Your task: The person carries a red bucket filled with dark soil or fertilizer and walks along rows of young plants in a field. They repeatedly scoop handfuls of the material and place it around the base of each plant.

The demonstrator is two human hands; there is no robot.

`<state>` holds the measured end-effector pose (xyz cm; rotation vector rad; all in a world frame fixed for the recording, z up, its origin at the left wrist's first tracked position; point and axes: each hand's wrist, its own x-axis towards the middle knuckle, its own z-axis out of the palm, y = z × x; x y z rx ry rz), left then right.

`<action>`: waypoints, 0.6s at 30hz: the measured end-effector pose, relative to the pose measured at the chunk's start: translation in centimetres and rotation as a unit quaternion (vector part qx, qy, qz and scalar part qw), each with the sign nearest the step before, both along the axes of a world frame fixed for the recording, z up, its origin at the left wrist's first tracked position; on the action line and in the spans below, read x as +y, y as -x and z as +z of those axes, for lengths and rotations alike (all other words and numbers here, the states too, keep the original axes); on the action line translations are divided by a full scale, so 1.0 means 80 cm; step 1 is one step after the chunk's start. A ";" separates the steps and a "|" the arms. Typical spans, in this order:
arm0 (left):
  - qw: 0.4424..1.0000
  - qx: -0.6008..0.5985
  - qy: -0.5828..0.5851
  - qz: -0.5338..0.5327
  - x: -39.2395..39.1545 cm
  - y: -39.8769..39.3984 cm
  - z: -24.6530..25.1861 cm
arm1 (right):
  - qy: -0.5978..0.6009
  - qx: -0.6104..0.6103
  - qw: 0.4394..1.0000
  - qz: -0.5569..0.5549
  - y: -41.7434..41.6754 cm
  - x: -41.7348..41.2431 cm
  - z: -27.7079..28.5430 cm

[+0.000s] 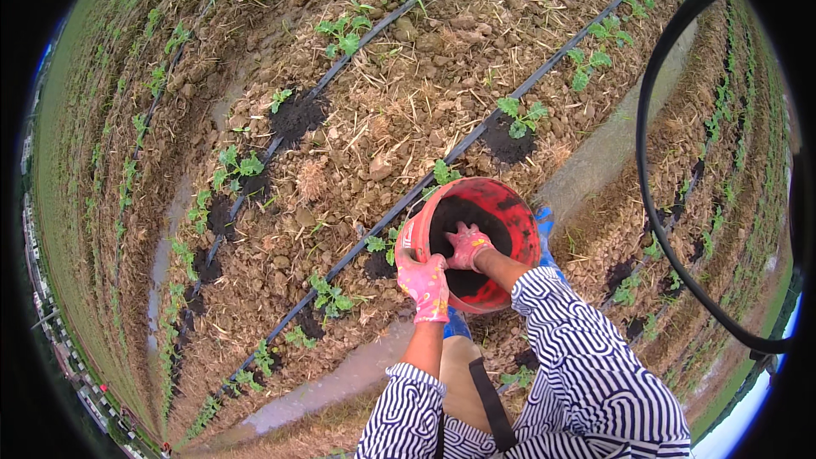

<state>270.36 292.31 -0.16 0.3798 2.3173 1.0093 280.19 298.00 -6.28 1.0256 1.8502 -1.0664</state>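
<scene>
A red plastic bucket stands in front of me, tilted so that its mouth faces up toward me. Dark, soil-like material fills part of it, and black smears mark its inner wall. My left hand, in a pink flowered glove, grips the bucket's near-left rim. Inside the bucket is my right hand, gloved alike, its fingers spread over the dark material. Its fingertips are partly hard to make out. Just beyond the bucket, a leafy green seedling grows beside a black drip-irrigation line.
More seedlings line parallel drip lines, several with dark patches at their bases. Muddy water lies in furrows at right and lower left. My blue boots flank the bucket. A black curved band crosses the right side.
</scene>
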 end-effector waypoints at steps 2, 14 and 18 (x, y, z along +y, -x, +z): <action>0.999 -0.030 0.014 0.018 0.016 -0.005 -0.002 | 0.067 -0.016 0.997 0.022 -0.006 -0.019 -0.022; 0.994 -0.032 0.071 0.075 0.049 0.009 0.032 | 0.419 0.275 0.770 -0.394 -0.064 0.054 0.037; 0.991 -0.036 0.103 0.073 0.050 0.008 0.033 | 0.326 0.502 0.703 -0.384 -0.065 0.165 0.055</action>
